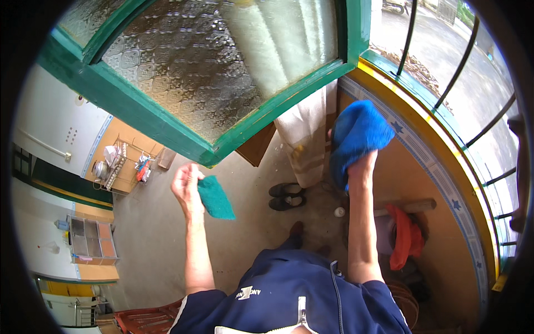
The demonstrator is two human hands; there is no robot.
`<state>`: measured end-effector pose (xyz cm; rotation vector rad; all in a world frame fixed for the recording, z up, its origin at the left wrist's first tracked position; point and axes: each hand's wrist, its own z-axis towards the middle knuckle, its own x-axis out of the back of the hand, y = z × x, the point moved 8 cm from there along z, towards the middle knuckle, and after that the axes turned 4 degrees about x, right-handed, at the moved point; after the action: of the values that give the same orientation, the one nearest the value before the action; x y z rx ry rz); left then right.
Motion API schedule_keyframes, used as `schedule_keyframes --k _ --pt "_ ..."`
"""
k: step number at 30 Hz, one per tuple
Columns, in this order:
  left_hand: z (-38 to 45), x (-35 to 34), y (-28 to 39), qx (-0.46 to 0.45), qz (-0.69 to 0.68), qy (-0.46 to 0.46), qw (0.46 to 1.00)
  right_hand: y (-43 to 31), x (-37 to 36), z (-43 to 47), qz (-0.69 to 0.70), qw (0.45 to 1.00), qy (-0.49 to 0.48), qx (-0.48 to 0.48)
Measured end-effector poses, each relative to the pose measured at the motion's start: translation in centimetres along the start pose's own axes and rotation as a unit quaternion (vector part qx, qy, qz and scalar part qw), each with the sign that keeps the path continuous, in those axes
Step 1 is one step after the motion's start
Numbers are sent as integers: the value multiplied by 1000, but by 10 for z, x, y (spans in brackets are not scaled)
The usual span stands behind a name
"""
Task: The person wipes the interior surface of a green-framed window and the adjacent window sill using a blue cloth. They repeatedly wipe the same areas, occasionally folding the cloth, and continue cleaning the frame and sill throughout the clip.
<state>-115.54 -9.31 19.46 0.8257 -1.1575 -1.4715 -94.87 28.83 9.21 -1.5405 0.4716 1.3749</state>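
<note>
A green scouring pad (216, 198) hangs from my left hand (187, 186), pinched between thumb and fingers. That hand is just below the bottom corner of a green-framed window sash (167, 127); whether it touches the frame I cannot tell. Patterned glass (187, 75) fills the sash, which stands swung into the room. On the right, a blue cloth (363, 129) covers most of my right hand (362, 165), hiding the fingers. This hand is raised below the sash's hinged side, near the yellow window frame (417, 102).
Black bars (457, 62) cross the window opening at right. A pale curtain (306, 142) hangs behind the sash. Dark shoes (287, 196), a white round object (339, 212) and a red bag (404, 238) are on the floor side. A wire rack (121, 167) stands at left.
</note>
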Motion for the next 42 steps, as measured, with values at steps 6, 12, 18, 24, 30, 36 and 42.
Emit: schedule_keyframes --k 6,12,18,24,30,36,42 --pt "41 -4 38 -62 136 -130 980 -25 -68 108 -484 838 102 229" --pt "46 -36 40 -68 140 -210 965 36 -150 71 -616 636 -8 465" --pt "36 -41 50 -94 139 -230 959 111 -196 -37 -601 637 -117 468" --pt "27 -46 71 -146 114 -206 961 123 -282 -89 -518 598 -270 548" --pt "10 -49 79 -179 154 -243 941 66 -371 -74 -459 551 -324 617" --pt "8 -46 57 -53 99 -216 970 4 -374 -10 -462 498 -282 677" --pt "9 -48 64 -62 105 -198 973 -99 -314 129 -517 567 -92 635"
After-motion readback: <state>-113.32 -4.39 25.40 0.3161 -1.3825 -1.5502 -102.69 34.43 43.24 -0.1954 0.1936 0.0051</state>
